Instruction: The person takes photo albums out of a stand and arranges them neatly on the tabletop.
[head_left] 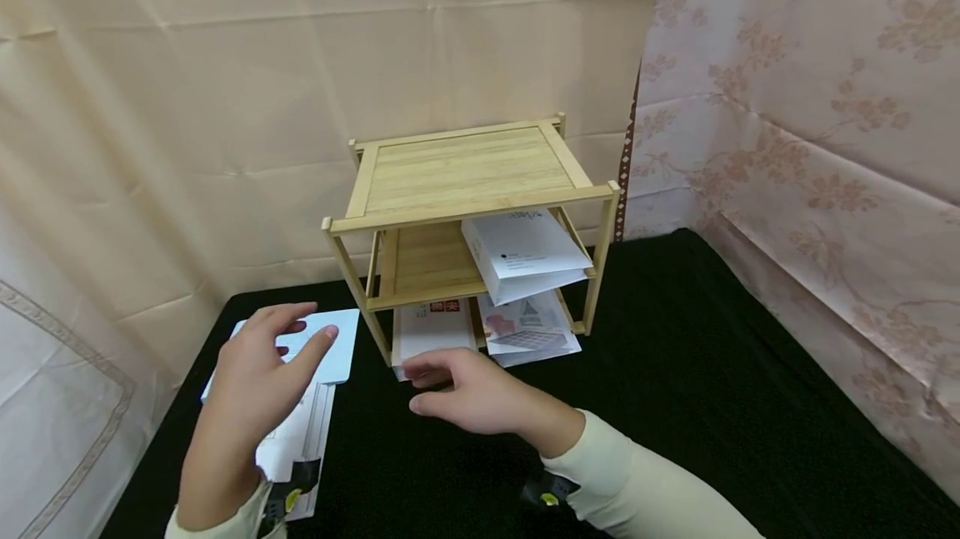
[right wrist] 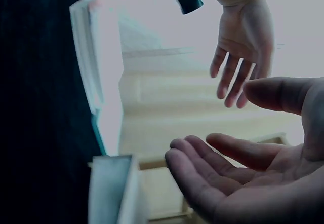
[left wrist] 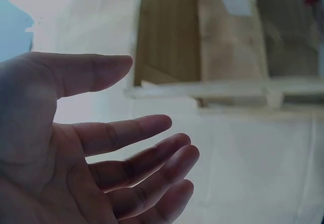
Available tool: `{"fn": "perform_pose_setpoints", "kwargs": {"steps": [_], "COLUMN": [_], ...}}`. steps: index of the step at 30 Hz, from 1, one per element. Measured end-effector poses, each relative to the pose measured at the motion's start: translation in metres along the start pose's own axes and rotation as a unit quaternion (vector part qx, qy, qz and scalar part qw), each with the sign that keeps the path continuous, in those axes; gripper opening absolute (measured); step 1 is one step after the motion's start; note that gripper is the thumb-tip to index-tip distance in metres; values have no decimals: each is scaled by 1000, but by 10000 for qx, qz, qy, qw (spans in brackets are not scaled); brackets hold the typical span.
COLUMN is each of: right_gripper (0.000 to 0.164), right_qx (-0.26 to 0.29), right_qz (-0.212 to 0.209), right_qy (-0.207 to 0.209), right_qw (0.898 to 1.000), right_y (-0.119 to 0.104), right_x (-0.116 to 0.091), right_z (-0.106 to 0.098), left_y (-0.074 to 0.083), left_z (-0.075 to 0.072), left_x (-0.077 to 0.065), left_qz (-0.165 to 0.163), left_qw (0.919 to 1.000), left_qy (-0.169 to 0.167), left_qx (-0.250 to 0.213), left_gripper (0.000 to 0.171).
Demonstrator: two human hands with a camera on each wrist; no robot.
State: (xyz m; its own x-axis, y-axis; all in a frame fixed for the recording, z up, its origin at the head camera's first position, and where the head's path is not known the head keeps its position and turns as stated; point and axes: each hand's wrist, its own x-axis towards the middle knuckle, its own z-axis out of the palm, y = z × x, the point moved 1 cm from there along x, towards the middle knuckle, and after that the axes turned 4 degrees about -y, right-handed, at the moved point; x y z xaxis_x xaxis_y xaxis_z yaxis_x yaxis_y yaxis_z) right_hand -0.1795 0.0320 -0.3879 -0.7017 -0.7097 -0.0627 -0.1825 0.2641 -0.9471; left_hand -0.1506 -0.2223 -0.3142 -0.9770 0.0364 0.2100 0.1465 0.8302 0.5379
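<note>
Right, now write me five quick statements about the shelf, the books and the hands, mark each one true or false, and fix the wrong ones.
1. Neither the left hand nor the right hand holds anything. True.
2. The white book rests on the middle board of the shelf. True.
3. The loose books lie to the right of the shelf. False: the loose books lie to its left.
4. On the lowest level, the book with a red label is left of the book with a pink picture. True.
5. The tabletop under the shelf is white. False: the tabletop is black.
</note>
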Motion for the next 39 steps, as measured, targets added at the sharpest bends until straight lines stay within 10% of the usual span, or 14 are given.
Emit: {"fn": "perform_pose_setpoints", "kwargs": {"steps": [12, 27, 39], "right_gripper": [40, 32, 29], "right_qx": [-731, -1034, -1657], "right_qz": [-505, -750, -420], "right_qy": [610, 1609, 2812], "right_qw": [9942, 9787, 9443], "right_y": [-22, -36, -35], "right_x": [-40, -65, -72], "right_z": [-32, -65, -93], "left_y": [36, 29, 24], "left_z": [13, 13, 12], "left_x": [4, 0, 3], "left_qz": [164, 453, 539], "left_qw": [9975, 9939, 9878], "left_qy": [324, 840, 1271], "left_qx": [-610, -548, -727], "left_gripper": [50, 41, 37]}}
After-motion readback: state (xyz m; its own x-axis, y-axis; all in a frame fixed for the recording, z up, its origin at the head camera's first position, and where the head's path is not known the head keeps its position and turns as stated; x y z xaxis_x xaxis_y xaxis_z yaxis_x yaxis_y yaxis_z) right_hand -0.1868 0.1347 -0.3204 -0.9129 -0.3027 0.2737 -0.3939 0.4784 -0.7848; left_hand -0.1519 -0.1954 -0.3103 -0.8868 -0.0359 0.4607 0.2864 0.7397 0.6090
